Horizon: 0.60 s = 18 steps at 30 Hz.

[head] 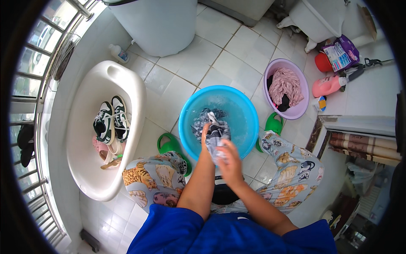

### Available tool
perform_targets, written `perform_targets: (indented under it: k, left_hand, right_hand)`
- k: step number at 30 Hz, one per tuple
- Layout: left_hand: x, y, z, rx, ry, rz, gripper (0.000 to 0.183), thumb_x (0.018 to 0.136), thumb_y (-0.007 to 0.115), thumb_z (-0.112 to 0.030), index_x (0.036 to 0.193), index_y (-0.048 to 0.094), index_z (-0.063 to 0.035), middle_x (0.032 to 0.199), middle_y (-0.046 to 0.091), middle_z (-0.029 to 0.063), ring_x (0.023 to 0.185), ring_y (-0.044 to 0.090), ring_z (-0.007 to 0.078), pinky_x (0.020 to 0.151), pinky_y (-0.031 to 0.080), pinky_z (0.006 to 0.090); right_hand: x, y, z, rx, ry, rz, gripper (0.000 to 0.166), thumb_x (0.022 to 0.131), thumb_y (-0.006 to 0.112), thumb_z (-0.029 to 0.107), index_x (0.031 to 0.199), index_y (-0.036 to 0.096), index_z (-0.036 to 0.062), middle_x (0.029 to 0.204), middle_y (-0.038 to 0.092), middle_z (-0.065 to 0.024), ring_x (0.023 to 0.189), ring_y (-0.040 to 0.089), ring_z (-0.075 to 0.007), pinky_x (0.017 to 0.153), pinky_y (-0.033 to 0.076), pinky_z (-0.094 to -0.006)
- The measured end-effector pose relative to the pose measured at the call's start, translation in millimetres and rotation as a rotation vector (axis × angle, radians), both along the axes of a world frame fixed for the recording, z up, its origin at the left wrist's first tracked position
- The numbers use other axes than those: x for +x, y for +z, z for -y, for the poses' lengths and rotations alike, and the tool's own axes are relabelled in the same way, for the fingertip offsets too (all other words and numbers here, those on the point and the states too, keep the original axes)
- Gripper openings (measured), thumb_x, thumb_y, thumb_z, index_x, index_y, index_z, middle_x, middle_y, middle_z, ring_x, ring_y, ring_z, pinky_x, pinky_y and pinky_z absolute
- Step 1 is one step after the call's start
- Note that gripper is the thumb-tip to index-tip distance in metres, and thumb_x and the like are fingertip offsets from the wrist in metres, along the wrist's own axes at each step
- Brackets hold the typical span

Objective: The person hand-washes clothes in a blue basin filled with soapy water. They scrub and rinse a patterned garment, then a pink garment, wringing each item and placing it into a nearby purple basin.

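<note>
A round blue plastic basin [242,127] with water stands on the tiles between my green clogs. Bunched grey patterned cloth [218,135] is held up over its near part, its far end trailing towards the water. My left hand [206,136] is at the cloth's left side, its fingers mostly hidden behind the fabric. My right hand [230,162] is blurred and lies against the cloth's lower right, with its fingers bent over it. A white strip of fabric sticks up at the top of the bunch.
At left, a white baby bathtub [139,104] holds green-and-white sneakers [104,122], pink footwear and a wooden brush [111,163]. A purple basin [306,95] with pink and black clothes stands at right, near a pink detergent bottle [325,85]. A grey bin [158,25] stands ahead.
</note>
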<state>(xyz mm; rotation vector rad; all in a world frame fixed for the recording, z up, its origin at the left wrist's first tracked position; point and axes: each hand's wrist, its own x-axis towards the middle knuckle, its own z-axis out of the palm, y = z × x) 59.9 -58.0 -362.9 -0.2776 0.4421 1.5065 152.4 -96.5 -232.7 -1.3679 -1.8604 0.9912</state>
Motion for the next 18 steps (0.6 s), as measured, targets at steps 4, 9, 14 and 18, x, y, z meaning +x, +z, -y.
perform_targets:
  k: [4, 9, 14, 18]
  left_hand:
    - [14, -43, 11, -0.435, 0.026, -0.205, 0.029, 0.090, 0.047, -0.022, 0.105, 0.058, 0.0011, 0.102, 0.063, 0.0150, 0.089, 0.062, 0.0267, 0.078, 0.053, 0.0398]
    - [-1, -40, 6, -0.443, 0.030, -0.107, 0.027, 0.087, 0.054, -0.028, 0.094, 0.060, -0.0022, 0.091, 0.066, 0.0136, 0.080, 0.065, 0.0274, 0.074, 0.054, 0.0410]
    - [-16, -60, 23, 0.102, -0.088, 0.159, 0.024, 0.092, 0.051, -0.023, 0.106, 0.058, -0.0047, 0.095, 0.062, 0.0106, 0.078, 0.061, 0.0214, 0.072, 0.053, 0.0343]
    - [24, -29, 8, -0.449, -0.101, -0.151, 0.024, 0.088, 0.057, -0.027, 0.100, 0.062, -0.0067, 0.091, 0.066, 0.0072, 0.081, 0.064, 0.0221, 0.071, 0.053, 0.0356]
  right_hand:
    - [-22, -76, -58, -0.305, -0.358, 0.295, 0.026, 0.072, 0.065, 0.013, 0.097, 0.060, 0.0064, 0.102, 0.060, -0.0151, 0.094, 0.058, -0.0324, 0.082, 0.047, -0.0408]
    - [3, -116, -64, -0.397, -0.306, -0.477, 0.019, 0.074, 0.058, 0.008, 0.092, 0.060, 0.0029, 0.108, 0.061, -0.0134, 0.105, 0.055, -0.0324, 0.095, 0.041, -0.0405]
    - [-41, -57, -15, 0.110, -0.068, 0.069, 0.020, 0.066, 0.072, 0.016, 0.080, 0.058, 0.0110, 0.104, 0.060, -0.0097, 0.100, 0.056, -0.0321, 0.085, 0.043, -0.0445]
    - [-9, -108, -84, -0.277, -0.611, 0.070, 0.024, 0.080, 0.068, 0.024, 0.077, 0.056, 0.0036, 0.074, 0.061, -0.0145, 0.067, 0.058, -0.0298, 0.058, 0.043, -0.0388]
